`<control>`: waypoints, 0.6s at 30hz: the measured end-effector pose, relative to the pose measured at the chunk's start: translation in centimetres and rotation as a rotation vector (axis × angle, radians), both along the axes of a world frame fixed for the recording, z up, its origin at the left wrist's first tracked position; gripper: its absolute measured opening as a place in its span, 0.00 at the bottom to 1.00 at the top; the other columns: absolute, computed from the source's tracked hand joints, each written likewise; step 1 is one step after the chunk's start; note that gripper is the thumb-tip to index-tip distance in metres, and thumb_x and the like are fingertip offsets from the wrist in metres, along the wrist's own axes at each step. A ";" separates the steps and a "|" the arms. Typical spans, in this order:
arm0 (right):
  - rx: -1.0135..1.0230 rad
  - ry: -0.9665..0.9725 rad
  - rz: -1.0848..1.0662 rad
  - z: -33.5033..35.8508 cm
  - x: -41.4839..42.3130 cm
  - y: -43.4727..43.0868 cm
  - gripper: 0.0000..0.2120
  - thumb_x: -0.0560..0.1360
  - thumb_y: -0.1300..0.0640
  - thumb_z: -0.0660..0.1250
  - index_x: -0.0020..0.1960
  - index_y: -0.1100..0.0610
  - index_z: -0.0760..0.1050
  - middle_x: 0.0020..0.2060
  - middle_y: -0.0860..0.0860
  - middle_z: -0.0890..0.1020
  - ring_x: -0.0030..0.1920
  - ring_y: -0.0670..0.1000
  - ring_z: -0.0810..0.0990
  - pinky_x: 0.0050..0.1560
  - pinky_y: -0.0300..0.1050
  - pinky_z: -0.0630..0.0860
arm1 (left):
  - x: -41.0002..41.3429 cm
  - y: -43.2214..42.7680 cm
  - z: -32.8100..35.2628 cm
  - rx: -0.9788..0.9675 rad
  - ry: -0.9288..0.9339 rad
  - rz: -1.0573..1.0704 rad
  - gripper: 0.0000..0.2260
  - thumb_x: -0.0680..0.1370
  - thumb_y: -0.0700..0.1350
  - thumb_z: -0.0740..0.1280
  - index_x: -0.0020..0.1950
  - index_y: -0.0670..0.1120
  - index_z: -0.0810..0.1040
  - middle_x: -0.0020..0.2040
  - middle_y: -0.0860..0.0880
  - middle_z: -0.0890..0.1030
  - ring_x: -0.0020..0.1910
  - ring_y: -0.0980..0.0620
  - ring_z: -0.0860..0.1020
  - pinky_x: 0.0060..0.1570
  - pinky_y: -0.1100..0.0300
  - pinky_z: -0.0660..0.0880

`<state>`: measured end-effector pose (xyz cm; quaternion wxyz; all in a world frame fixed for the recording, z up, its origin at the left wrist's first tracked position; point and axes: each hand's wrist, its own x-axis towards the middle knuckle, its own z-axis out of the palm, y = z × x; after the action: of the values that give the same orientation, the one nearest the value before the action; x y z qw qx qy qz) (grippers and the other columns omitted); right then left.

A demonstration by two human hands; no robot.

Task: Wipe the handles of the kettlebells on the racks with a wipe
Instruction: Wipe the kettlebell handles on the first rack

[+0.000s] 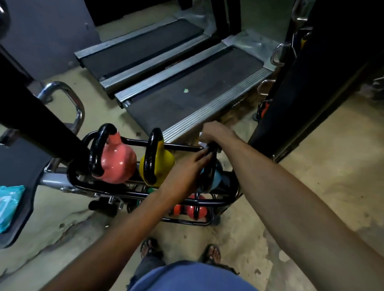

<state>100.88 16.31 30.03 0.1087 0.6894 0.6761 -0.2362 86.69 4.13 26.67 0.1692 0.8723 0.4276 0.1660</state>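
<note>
Black rack (208,204) on floor, just ahead of sandalled feet. Top tier, left to right: pink kettlebell (117,162), yellow kettlebell (162,164), blue kettlebell (218,176), all with black handles. Right hand (217,133) clenched over top of blue kettlebell's handle (210,167), white wipe (202,136) showing at its edge. Left hand (183,175) laid against same handle's side, fingers (202,155) extended, grip unclear. Red kettlebells (195,209) on lower tier. Wipe pack (1,208) on bench at left. Treadmills (188,88) beyond.
</note>
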 end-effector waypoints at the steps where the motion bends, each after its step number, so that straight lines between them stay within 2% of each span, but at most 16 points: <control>1: 0.008 -0.059 0.057 0.2 -0.3 0.2 0.11 0.76 0.56 0.67 0.55 0.58 0.82 0.56 0.57 0.83 0.51 0.58 0.83 0.46 0.46 0.76 | 0.2 0.0 -0.1 -0.002 -0.026 0.002 0.29 0.76 0.43 0.74 0.76 0.50 0.69 0.77 0.51 0.67 0.67 0.51 0.75 0.60 0.63 0.74; 3: 0.081 -0.155 0.127 0.4 -1.0 0.0 0.14 0.79 0.58 0.65 0.62 0.57 0.80 0.64 0.55 0.80 0.63 0.57 0.80 0.55 0.48 0.76 | 0.4 0.1 -0.1 -0.031 -0.035 0.008 0.27 0.76 0.44 0.74 0.74 0.51 0.71 0.75 0.52 0.70 0.64 0.51 0.77 0.59 0.60 0.77; 5: 0.158 -0.178 0.105 0.4 -1.1 -0.4 0.15 0.81 0.57 0.63 0.65 0.56 0.78 0.66 0.54 0.79 0.66 0.56 0.78 0.59 0.47 0.75 | 0.4 0.5 -0.1 -0.051 0.027 0.026 0.26 0.77 0.44 0.73 0.74 0.51 0.71 0.75 0.52 0.69 0.63 0.49 0.79 0.56 0.55 0.80; 8: 0.198 -0.043 -0.073 0.6 0.5 -1.2 0.14 0.78 0.56 0.65 0.61 0.57 0.80 0.62 0.57 0.81 0.62 0.58 0.80 0.51 0.46 0.74 | 0.5 0.8 0.5 -0.074 0.070 0.033 0.26 0.78 0.44 0.70 0.76 0.50 0.70 0.78 0.53 0.65 0.65 0.47 0.77 0.55 0.50 0.80; 12: 0.286 0.430 -0.592 -1.8 2.8 -3.0 0.16 0.78 0.54 0.63 0.59 0.63 0.80 0.57 0.62 0.82 0.57 0.63 0.81 0.47 0.45 0.72 | 0.3 1.0 1.7 -0.095 0.045 0.016 0.26 0.80 0.45 0.68 0.78 0.49 0.67 0.79 0.54 0.63 0.72 0.50 0.70 0.64 0.53 0.75; 14: 0.272 0.673 -0.918 -3.3 2.4 -4.5 0.15 0.78 0.55 0.64 0.56 0.64 0.81 0.52 0.61 0.84 0.53 0.62 0.82 0.45 0.46 0.76 | 0.2 1.1 1.8 -0.120 0.040 0.017 0.26 0.80 0.47 0.69 0.78 0.49 0.67 0.79 0.54 0.63 0.74 0.51 0.68 0.66 0.54 0.73; 16: 0.035 1.155 -1.201 -4.6 2.0 -5.6 0.14 0.79 0.56 0.63 0.49 0.65 0.81 0.40 0.59 0.85 0.42 0.59 0.85 0.36 0.43 0.80 | 0.3 1.1 1.8 -0.140 0.050 0.013 0.27 0.80 0.49 0.68 0.78 0.50 0.67 0.79 0.54 0.62 0.75 0.51 0.67 0.68 0.55 0.71; 17: -0.116 1.372 -1.255 -5.0 1.8 -6.0 0.16 0.82 0.56 0.60 0.51 0.67 0.81 0.37 0.59 0.85 0.38 0.58 0.86 0.33 0.42 0.80 | 0.3 1.0 1.9 -0.139 0.058 0.008 0.27 0.80 0.50 0.68 0.78 0.50 0.66 0.80 0.54 0.62 0.75 0.51 0.66 0.68 0.54 0.70; 18: -0.212 1.526 -1.289 -5.5 1.7 -6.1 0.18 0.83 0.56 0.57 0.56 0.69 0.79 0.39 0.61 0.85 0.38 0.56 0.86 0.35 0.43 0.82 | 0.4 0.9 1.9 -0.138 0.068 0.006 0.27 0.81 0.51 0.67 0.79 0.51 0.66 0.80 0.54 0.62 0.75 0.51 0.67 0.68 0.54 0.71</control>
<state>102.55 10.24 24.55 -0.4417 0.5750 0.0381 -0.6876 87.12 5.04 28.62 0.2141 0.8624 0.4461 0.1070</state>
